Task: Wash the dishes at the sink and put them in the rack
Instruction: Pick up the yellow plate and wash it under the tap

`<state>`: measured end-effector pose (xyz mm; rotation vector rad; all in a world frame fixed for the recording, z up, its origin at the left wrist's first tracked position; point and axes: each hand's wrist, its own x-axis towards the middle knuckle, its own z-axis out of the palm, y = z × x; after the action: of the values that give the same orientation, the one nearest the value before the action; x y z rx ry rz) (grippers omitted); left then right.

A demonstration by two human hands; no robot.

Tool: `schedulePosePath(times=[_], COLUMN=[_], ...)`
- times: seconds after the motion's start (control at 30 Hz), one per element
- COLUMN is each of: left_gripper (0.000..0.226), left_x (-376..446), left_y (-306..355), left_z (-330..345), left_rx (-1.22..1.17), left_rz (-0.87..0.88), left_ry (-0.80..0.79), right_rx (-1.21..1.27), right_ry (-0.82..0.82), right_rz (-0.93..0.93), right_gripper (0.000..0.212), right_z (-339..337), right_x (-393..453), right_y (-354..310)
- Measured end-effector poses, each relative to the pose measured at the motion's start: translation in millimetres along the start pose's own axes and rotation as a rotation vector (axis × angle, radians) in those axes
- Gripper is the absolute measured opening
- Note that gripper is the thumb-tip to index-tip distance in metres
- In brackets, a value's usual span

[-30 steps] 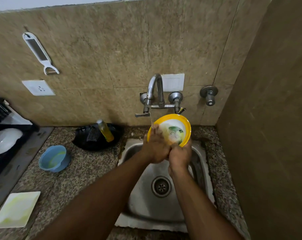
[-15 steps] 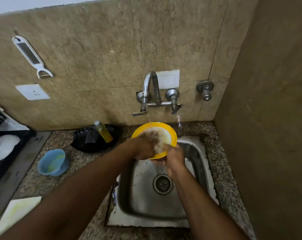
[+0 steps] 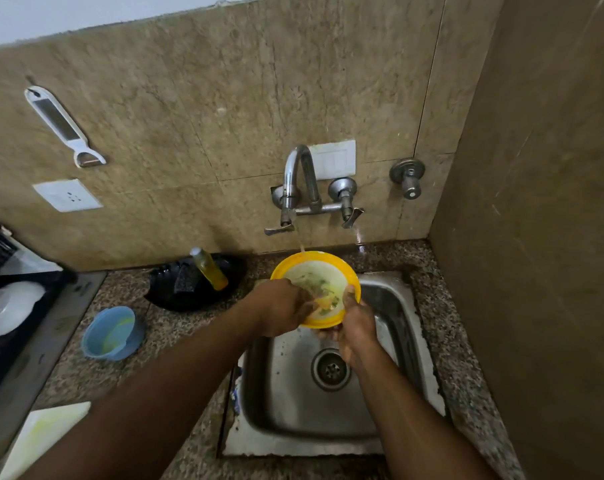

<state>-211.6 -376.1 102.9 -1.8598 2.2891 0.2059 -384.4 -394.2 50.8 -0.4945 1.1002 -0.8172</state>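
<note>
Head view: the yellow-rimmed plate (image 3: 319,284) is held tilted over the back of the steel sink (image 3: 390,306), just under the faucet (image 3: 295,188) and its thin stream, the right hand (image 3: 354,323) gripping its near-right rim with the thumb over the edge while the left hand (image 3: 281,308) presses into the soiled face (whether it clutches a scrubber I cannot tell). The dish rack (image 3: 6,306) lies well apart on the far left of the desk (image 3: 176,341), so the left hand is nearer for the carry; a blue bowl (image 3: 112,334) waits between.
</note>
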Motion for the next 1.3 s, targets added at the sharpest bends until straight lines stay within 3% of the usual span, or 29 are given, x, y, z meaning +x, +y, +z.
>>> schedulePosePath(times=[0.07,0.17,0.23,0.3,0.33,0.4,0.43,0.5,0.63,0.77,0.87,0.97,1.03,1.17,1.23,1.3], left_gripper=[0.053,0.023,0.057,0.086,0.089,0.067,0.055,0.048,0.030,0.036,0.034,0.033,0.030,0.033,0.034,0.027], left_x=[-4,-12,-17,-18,-17,-14,-12,-13,-17,-16,-16,-18,-12,-9,-8,-6], left_y=[0,9,20,25,26,29,29,34,52,52,44,26,-5,6,29,38], left_z=[11,28,35,40,42,41,43,36,18,16,5,4,47,80,58,45], left_rx=[-0.094,-0.364,-0.613,-0.907,-1.124,-1.613,-1.678,-1.514,-0.849,-0.695,-0.773,-1.058,-1.312,-1.524,-1.583,-1.612], left_rz=[0.004,-0.091,-0.313,-0.569,-0.672,-0.805,-0.847,-0.867,-0.790,-0.750,-0.788,-0.942,-1.009,-0.990,-0.969,-1.015], left_ry=[0.153,0.489,0.629,0.636,0.616,0.569,0.568,0.566,0.542,0.599,0.640,0.603,0.600,0.511,0.637,0.670], right_rx=[-0.007,-0.053,-0.095,-0.118,-0.132,-0.219,-0.304,-0.518,-0.885,-1.034,-1.225,-1.476,-1.787,-2.432,-2.526,-2.437], right_ry=[-0.023,-0.032,-0.033,-0.073,-0.109,-0.154,-0.147,-0.071,-0.040,-0.125,-0.326,-0.535,-0.605,-0.432,-0.397,-0.392], right_rz=[-0.005,0.000,0.011,0.006,0.004,-0.005,-0.010,-0.027,-0.144,-0.508,-0.701,-0.867,-0.960,-0.830,-0.777,-0.717], right_gripper=[0.039,0.036,0.043,0.048,0.048,0.040,0.033,0.022,0.017,0.043,0.066,0.076,0.087,0.102,0.119,0.115], right_z=[-3,-9,-15,-21,-22,-22,-20,-18,-20,-23,-25,-31,-30,-5,-1,3], right_x=[1,10,17,23,24,26,26,30,40,36,27,21,19,30,37,30], right_y=[-3,-5,-4,-3,-4,-8,-11,-12,5,24,27,24,19,-3,-9,-9])
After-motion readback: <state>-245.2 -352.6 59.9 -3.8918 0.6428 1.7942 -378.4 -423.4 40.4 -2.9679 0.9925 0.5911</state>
